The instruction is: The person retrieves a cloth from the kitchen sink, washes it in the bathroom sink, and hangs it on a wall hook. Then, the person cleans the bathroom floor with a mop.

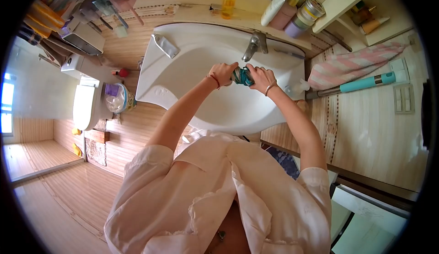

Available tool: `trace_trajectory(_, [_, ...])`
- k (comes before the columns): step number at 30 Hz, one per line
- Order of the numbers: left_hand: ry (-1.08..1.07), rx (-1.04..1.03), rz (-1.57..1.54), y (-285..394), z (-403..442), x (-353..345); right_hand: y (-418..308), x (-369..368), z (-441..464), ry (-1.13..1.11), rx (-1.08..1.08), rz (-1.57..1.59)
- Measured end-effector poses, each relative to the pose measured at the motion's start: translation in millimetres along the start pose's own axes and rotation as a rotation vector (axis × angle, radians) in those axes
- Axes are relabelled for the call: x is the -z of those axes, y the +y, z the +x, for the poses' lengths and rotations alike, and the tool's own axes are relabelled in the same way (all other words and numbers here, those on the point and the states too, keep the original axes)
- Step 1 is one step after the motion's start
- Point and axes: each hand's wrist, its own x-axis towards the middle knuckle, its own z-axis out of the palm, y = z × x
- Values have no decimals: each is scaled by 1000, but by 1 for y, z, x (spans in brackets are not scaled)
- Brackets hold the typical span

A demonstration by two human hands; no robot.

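Note:
Between my two hands is a twisted, bunched-up cloth (243,76) in teal, dark green and pale tones, held over the bowl of a white sink (219,112). My left hand (223,74) is closed round one end of it. At the other end, my right hand (262,78) is wrapped round it too. Much of the cloth is hidden inside my fingers. Just above my hands stands the metal faucet (255,46); I cannot make out any running water.
A white tube (165,46) lies on the sink's left rim. Behind the sink stand a yellow pump bottle (229,1) and several jars. To the right are a pink striped towel (350,69) and a turquoise-handled tool (366,83). A toilet (85,106) and a bin (121,99) are at left.

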Motion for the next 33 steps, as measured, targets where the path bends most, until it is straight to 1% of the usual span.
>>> trace_trajectory(3, [111, -37, 35, -5, -1, 0, -1, 0, 5, 9, -55, 116])
trace_trajectory(6, [102, -140, 168, -12, 5, 21, -8, 3, 3, 21, -91, 361])
trace_trajectory(7, [112, -226, 216, -13, 5, 31, -11, 3, 2, 24, -103, 369])
trace_trajectory(10, [111, -200, 197, -11, 6, 31, -9, 0, 7, 66, -113, 230])
trace_trajectory(12, [161, -79, 11, 7, -7, 35, 1, -8, 10, 342, -21, 192])
trace_trajectory(13, [187, -14, -83, 17, -14, 35, 2, 1, 10, 456, 33, 154])
trace_trajectory(14, [254, 44, -202, 24, -20, 30, 1, 16, 7, 493, 65, 107])
trace_trajectory(16, [320, 147, -393, 38, -27, 28, -1, 28, 5, 541, 103, 94])
trace_trajectory(19, [338, 162, -479, 40, -28, 27, -4, 29, 4, 544, 97, 112])
trace_trajectory(22, [307, 164, -521, 35, -27, 27, -6, 20, 5, 620, 91, 170])
trace_trajectory(26, [307, 126, -583, 25, -26, 13, -10, 21, 1, 542, 77, 127])
trace_trajectory(31, [266, 113, -704, 13, -30, -13, -12, 10, -2, 518, 99, 113])
trace_trajectory(33, [237, 180, -758, 9, -33, -27, -13, 8, -3, 495, 117, 113])
